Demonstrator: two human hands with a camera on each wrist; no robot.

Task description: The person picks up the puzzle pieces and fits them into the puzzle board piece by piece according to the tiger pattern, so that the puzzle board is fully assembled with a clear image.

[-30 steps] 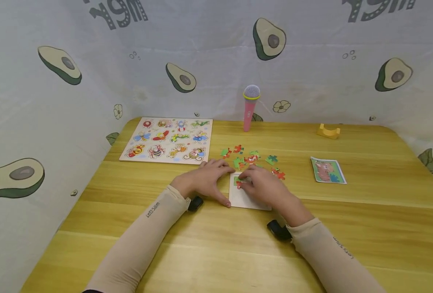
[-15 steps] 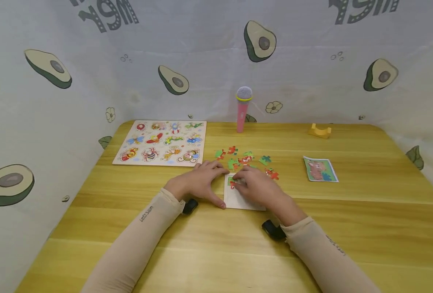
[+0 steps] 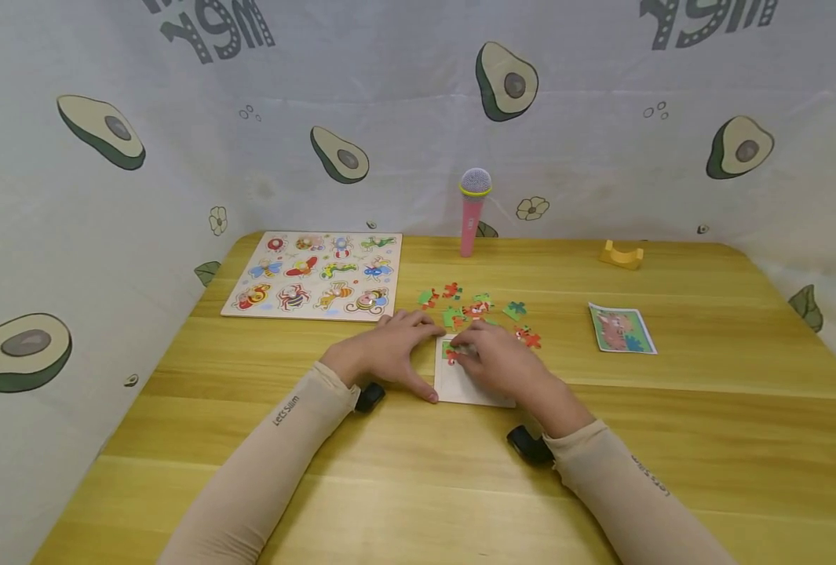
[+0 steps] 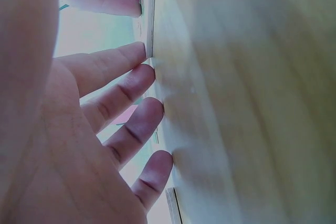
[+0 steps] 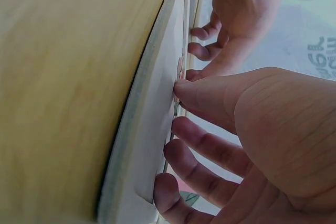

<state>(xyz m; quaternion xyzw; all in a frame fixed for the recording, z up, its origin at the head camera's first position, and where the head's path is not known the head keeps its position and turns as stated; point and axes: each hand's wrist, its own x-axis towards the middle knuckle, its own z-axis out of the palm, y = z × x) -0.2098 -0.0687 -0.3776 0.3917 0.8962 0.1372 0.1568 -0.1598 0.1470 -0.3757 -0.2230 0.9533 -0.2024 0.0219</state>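
Note:
A small white puzzle board [image 3: 463, 391] lies flat on the table in front of me. At its upper left corner are green and red jigsaw pieces [image 3: 450, 354]. My right hand [image 3: 505, 362] reaches over the board, thumb and index finger pinching at the red piece; its other fingertips touch the board in the right wrist view. My left hand [image 3: 392, 353] lies along the board's left side, thumb near the lower corner and index finger near the upper. Its fingers are spread, tips on the tabletop in the left wrist view. Several loose jigsaw pieces [image 3: 476, 308] lie just beyond.
A wooden insect puzzle [image 3: 319, 278] lies at the back left. A pink toy microphone [image 3: 470, 224] stands at the table's rear edge. To the right are a small picture card [image 3: 618, 329] and a yellow curved block [image 3: 622, 255]. An avocado-print cloth [image 3: 418, 94] hangs behind.
The head view has shifted slightly. Both hands keep nearly the same places at the board, and the loose pieces have not moved.

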